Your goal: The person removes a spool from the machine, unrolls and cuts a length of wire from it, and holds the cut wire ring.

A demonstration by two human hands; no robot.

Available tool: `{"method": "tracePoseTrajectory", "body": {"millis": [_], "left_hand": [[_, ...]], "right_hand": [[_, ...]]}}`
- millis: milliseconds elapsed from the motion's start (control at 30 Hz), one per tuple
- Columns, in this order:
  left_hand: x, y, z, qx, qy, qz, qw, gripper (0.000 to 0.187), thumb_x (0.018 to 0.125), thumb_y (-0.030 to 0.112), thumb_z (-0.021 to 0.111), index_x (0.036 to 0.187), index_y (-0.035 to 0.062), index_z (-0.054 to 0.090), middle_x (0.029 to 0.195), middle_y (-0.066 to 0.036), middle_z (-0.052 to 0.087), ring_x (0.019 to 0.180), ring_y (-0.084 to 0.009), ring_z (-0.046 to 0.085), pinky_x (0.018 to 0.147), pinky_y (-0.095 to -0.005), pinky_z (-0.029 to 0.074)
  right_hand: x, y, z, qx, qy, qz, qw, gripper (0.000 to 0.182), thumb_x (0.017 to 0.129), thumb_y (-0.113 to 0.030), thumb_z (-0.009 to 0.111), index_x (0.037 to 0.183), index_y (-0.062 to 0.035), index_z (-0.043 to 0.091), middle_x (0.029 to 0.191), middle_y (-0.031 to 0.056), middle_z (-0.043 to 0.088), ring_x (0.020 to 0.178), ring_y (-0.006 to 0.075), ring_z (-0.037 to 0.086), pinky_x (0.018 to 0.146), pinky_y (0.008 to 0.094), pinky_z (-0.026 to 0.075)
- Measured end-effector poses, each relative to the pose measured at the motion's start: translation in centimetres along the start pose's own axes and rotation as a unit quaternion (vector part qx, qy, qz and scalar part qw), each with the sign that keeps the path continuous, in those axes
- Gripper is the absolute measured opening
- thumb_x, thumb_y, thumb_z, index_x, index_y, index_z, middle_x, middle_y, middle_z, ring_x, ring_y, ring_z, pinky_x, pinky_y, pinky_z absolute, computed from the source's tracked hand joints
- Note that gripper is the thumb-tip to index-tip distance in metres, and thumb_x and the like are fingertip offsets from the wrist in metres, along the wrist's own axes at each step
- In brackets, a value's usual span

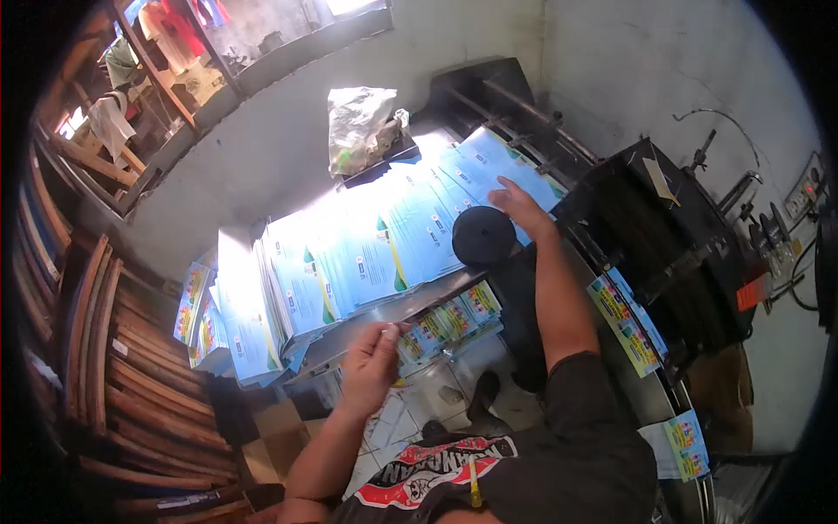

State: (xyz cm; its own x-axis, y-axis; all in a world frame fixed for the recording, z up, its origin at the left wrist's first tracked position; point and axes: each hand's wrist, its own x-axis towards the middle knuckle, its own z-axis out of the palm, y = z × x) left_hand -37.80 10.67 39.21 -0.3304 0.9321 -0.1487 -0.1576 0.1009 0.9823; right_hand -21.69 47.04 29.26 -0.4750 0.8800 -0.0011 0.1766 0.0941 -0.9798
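Light blue printed booklets (367, 262) lie in a long overlapping row across the table. My right hand (522, 210) reaches over the row's far right end, fingers stretched out close above the blue covers. Beside that wrist, a round black disc (484, 237) covers part of the booklets. Nearer to me, my left hand (370, 365) hangs in front of the table edge with its fingers curled and the thumb pressed against them. Whatever it may pinch is too small to make out.
A black machine (655, 236) stands at the right, with colourful printed sheets (627, 323) along its near side. More booklets (449, 323) sit on a shelf below the table edge. A plastic bag (362, 131) rests behind the row. Wooden frames (144, 384) are stacked at the left.
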Motion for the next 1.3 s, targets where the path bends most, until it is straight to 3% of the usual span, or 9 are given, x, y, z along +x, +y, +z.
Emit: {"method": "tracePoseTrajectory", "body": {"millis": [67, 167, 500, 800, 900, 1067, 1167, 1200, 1300], "left_hand": [[0.7, 0.9, -1.5, -0.034, 0.022, -0.033, 0.999, 0.027, 0.098, 0.028, 0.049, 0.100, 0.0043, 0.061, 0.059, 0.006, 0.042, 0.047, -0.0023, 0.032, 0.043, -0.0208, 0.024], [1.7, 4.0, -3.1, 0.007, 0.059, -0.029, 0.998, 0.027, 0.098, 0.029, 0.048, 0.098, 0.0050, 0.060, 0.057, 0.008, 0.038, 0.043, -0.0026, 0.028, 0.040, -0.0228, 0.020], [2.2, 4.9, -6.8, -0.006, 0.032, -0.098, 0.995, 0.026, 0.098, 0.028, 0.048, 0.099, 0.0043, 0.059, 0.056, 0.009, 0.033, 0.043, -0.0022, 0.025, 0.040, -0.0208, 0.020], [-1.7, 5.8, -6.3, 0.469, -0.009, -0.017, 0.883, 0.022, 0.093, 0.024, 0.056, 0.103, 0.0065, 0.065, 0.068, -0.005, 0.060, 0.054, -0.0167, 0.055, 0.052, -0.0309, 0.044], [-2.6, 4.7, -6.4, 0.539, -0.027, 0.151, 0.828, 0.019, 0.090, 0.023, 0.060, 0.102, 0.0102, 0.066, 0.073, -0.010, 0.061, 0.061, -0.0228, 0.060, 0.052, -0.0339, 0.046], [-4.2, 3.2, -6.5, 0.639, -0.042, 0.190, 0.744, 0.021, 0.084, 0.019, 0.065, 0.103, 0.0103, 0.066, 0.071, -0.009, 0.058, 0.063, -0.0277, 0.060, 0.054, -0.0371, 0.047], [-4.4, 2.6, -6.7, 0.677, -0.020, 0.222, 0.701, 0.018, 0.086, 0.023, 0.063, 0.102, 0.0150, 0.064, 0.066, -0.006, 0.053, 0.059, -0.0248, 0.058, 0.049, -0.0365, 0.046], [-4.4, 2.3, -6.9, 0.676, -0.020, 0.223, 0.702, 0.018, 0.086, 0.023, 0.063, 0.102, 0.0150, 0.064, 0.066, -0.006, 0.053, 0.059, -0.0248, 0.058, 0.049, -0.0365, 0.046], [-4.6, 1.0, -7.3, 0.674, -0.034, 0.235, 0.700, 0.017, 0.086, 0.024, 0.062, 0.100, 0.0143, 0.064, 0.066, -0.005, 0.052, 0.057, -0.0249, 0.057, 0.049, -0.0364, 0.045]], "right_hand": [[1.3, 1.1, -0.6, 0.075, -0.176, 0.002, 0.981, 0.059, 0.088, -0.026, 0.062, 0.138, -0.0023, 0.040, 0.126, 0.0121, 0.056, 0.118, 0.0199, 0.049, 0.097, 0.0323, 0.039], [3.7, 2.4, -1.5, 0.022, -0.216, 0.027, 0.976, 0.056, 0.088, -0.023, 0.062, 0.136, -0.0024, 0.043, 0.123, 0.0126, 0.057, 0.114, 0.0198, 0.053, 0.097, 0.0324, 0.039], [5.6, 0.6, 4.0, -0.284, -0.108, -0.042, 0.952, 0.039, 0.083, -0.033, 0.065, 0.108, -0.0032, 0.065, 0.102, 0.0191, 0.066, 0.094, 0.0297, 0.063, 0.083, 0.0366, 0.049], [3.8, -1.3, 7.3, -0.437, -0.167, -0.020, 0.883, 0.046, 0.086, -0.049, 0.053, 0.095, -0.0079, 0.071, 0.100, 0.0159, 0.067, 0.095, 0.0334, 0.062, 0.086, 0.0427, 0.047], [1.9, -1.9, 7.5, -0.466, -0.127, -0.068, 0.873, 0.043, 0.085, -0.048, 0.055, 0.098, -0.0097, 0.070, 0.103, 0.0121, 0.065, 0.102, 0.0311, 0.059, 0.091, 0.0444, 0.043], [-3.4, -2.1, 7.2, -0.398, 0.002, -0.358, 0.844, 0.046, 0.079, -0.019, 0.067, 0.123, -0.0139, 0.056, 0.115, 0.0121, 0.059, 0.109, 0.0330, 0.053, 0.103, 0.0450, 0.032], [-8.4, -3.8, 6.9, -0.313, -0.074, -0.392, 0.862, 0.042, 0.079, -0.014, 0.069, 0.119, -0.0087, 0.058, 0.125, 0.0148, 0.050, 0.108, 0.0264, 0.054, 0.094, 0.0387, 0.041], [-9.6, -3.5, 7.1, -0.315, -0.074, -0.392, 0.861, 0.042, 0.079, -0.014, 0.069, 0.119, -0.0087, 0.058, 0.125, 0.0148, 0.050, 0.108, 0.0264, 0.054, 0.094, 0.0387, 0.041], [-12.8, -2.4, 7.4, 0.065, -0.246, -0.118, 0.960, 0.031, 0.086, -0.017, 0.064, 0.114, -0.0035, 0.060, 0.115, 0.0112, 0.058, 0.097, 0.0182, 0.060, 0.083, 0.0318, 0.048]]}}
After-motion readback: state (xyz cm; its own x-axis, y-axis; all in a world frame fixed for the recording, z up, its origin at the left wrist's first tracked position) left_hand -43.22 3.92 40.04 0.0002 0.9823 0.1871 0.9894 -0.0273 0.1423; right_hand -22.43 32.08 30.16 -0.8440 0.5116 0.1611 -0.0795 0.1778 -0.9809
